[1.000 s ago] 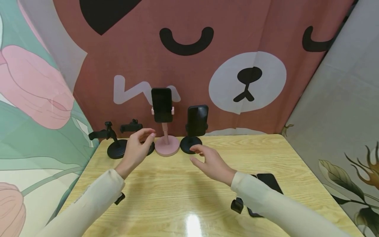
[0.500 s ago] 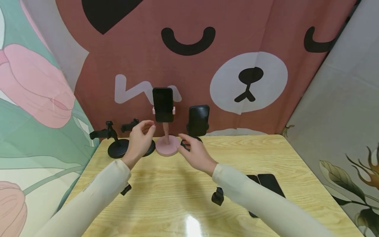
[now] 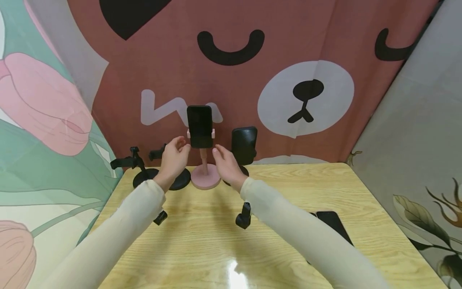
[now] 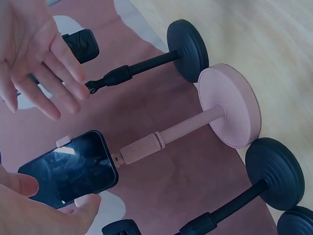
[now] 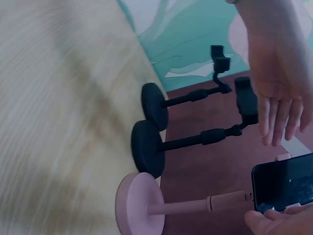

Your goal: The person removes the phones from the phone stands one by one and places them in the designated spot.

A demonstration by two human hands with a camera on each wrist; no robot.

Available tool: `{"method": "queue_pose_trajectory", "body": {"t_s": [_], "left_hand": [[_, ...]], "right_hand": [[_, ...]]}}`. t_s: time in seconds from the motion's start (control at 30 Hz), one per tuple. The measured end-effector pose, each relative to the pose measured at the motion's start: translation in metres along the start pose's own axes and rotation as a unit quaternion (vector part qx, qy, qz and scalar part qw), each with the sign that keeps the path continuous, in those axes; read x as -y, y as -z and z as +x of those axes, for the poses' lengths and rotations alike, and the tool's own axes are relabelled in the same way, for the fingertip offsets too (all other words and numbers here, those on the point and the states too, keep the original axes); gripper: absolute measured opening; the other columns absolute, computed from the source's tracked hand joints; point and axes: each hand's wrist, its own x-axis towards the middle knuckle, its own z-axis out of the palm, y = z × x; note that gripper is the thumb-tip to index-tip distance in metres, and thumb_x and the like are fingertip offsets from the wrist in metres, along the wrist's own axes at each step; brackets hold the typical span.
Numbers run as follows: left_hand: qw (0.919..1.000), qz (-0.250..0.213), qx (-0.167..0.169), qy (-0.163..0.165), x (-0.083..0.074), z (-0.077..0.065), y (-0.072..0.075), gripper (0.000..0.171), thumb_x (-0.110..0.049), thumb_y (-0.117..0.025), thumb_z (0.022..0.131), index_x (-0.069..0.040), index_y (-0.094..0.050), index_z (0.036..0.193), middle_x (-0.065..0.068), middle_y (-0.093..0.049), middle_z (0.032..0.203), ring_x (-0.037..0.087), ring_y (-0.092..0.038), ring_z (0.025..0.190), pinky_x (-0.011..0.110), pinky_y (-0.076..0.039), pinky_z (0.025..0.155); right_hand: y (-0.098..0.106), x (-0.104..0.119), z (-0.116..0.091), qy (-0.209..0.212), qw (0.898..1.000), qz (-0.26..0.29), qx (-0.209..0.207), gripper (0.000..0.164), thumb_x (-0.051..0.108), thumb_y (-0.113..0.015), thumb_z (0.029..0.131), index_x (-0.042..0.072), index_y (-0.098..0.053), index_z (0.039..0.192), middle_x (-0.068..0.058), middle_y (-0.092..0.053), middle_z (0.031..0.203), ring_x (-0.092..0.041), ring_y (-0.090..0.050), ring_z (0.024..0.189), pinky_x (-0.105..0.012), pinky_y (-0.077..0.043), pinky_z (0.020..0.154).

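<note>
In the head view a black phone (image 3: 200, 126) stands upright in the side clamps of a pink phone stand (image 3: 205, 177). My left hand (image 3: 174, 160) is just left of the phone's lower part, with loosely bent fingers. On the other side, my right hand (image 3: 229, 166) is raised near the pink stem, fingers relaxed. The left wrist view has my left hand (image 4: 46, 205) overlapping the phone's edge; whether it touches cannot be told. There the right hand's fingers (image 4: 63, 73) are apart from the phone (image 4: 73, 169).
Right of the pink stand, another phone (image 3: 244, 145) sits in a black stand, partly behind my right hand. Two black stands (image 5: 152, 105) without phones are on the left. Black phones (image 3: 333, 224) lie at the table's right, partly under my sleeve. A printed cloth (image 3: 162, 60) hangs behind.
My right hand has moved left and up, from before the black stand to beside the pink one. My left hand has risen slightly closer to the upright phone.
</note>
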Motion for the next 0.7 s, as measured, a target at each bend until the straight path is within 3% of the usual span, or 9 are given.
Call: {"method": "queue_pose_trajectory", "body": {"t_s": [0.17,0.4,0.7], "left_hand": [[0.9996,-0.011,0.004,0.026,-0.003,0.008,-0.004,0.06,-0.027,-0.047,0.107,-0.007,-0.026,0.16,0.014,-0.035,0.164,0.029,-0.039,0.15,0.044,-0.036,0.122],[0.9993,-0.014,-0.003,0.035,-0.003,0.023,-0.006,0.062,-0.029,-0.045,0.107,-0.006,-0.024,0.161,0.013,-0.03,0.166,0.029,-0.035,0.152,0.046,-0.034,0.124],[0.9973,-0.008,0.046,0.056,-0.008,0.035,-0.004,0.065,-0.029,-0.042,0.108,-0.007,-0.014,0.163,0.013,-0.022,0.169,0.027,-0.025,0.156,0.047,-0.03,0.125]], "right_hand": [[-0.005,0.008,0.015,-0.047,0.998,0.045,-0.015,0.057,0.034,-0.033,0.112,0.012,-0.018,0.163,-0.007,-0.022,0.169,-0.025,-0.023,0.157,-0.047,-0.024,0.128],[-0.007,0.011,0.033,-0.065,0.996,0.062,-0.028,0.061,0.035,-0.036,0.111,0.016,-0.012,0.164,-0.009,-0.024,0.169,-0.025,-0.026,0.156,-0.047,-0.026,0.127],[-0.011,0.017,0.053,-0.074,0.995,0.064,-0.029,0.062,0.036,-0.036,0.111,0.017,-0.009,0.164,-0.005,-0.019,0.171,-0.023,-0.022,0.157,-0.047,-0.022,0.129]]}}
